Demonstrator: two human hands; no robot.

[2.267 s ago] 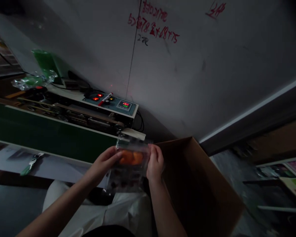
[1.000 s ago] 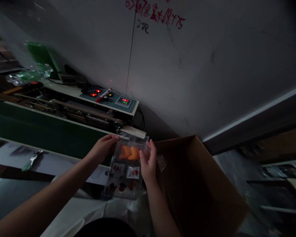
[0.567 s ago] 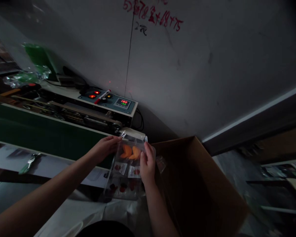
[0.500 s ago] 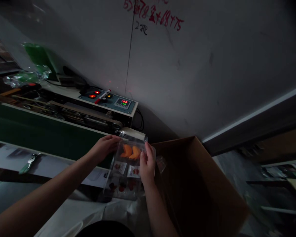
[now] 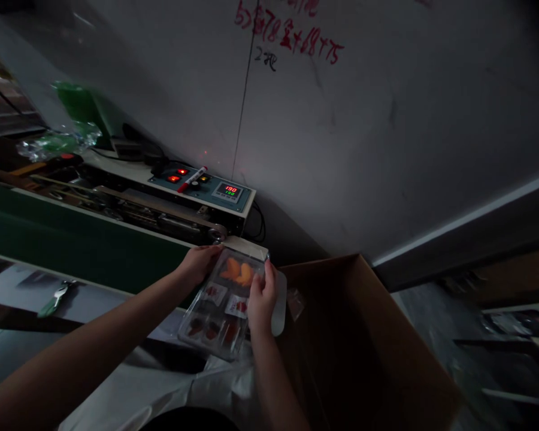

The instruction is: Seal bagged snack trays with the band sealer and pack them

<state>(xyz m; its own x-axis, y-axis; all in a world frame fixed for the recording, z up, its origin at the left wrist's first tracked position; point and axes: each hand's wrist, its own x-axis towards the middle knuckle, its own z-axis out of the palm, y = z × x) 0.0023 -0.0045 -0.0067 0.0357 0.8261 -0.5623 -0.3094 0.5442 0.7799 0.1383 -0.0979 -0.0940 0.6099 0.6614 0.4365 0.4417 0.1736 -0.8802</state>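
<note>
Both my hands grip a transparent plastic tray pack (image 5: 222,305), which has several compartments and sits inside a see-through bag. Orange pieces (image 5: 238,272) lie in its upper compartment, and small printed cards and dark red items fill the lower ones. My left hand (image 5: 200,263) holds the pack's upper left edge. My right hand (image 5: 263,302) pinches its right side, its fingers hiding part of the pack. A pale bag flap (image 5: 278,302) sticks out past my right hand. The pack's top end is close to the sealer's belt end.
A band sealing machine (image 5: 130,212) with a green side panel stands at left, below a control panel (image 5: 202,185) showing red and green digits, with a marker lying on it. An open cardboard box (image 5: 345,341) is at right. A crumpled plastic bag (image 5: 58,143) lies behind the sealer.
The pack has tilted, its lower end swinging left, and it now lies flatter. My right hand has moved down along its side. The bag flap now shows at right.
</note>
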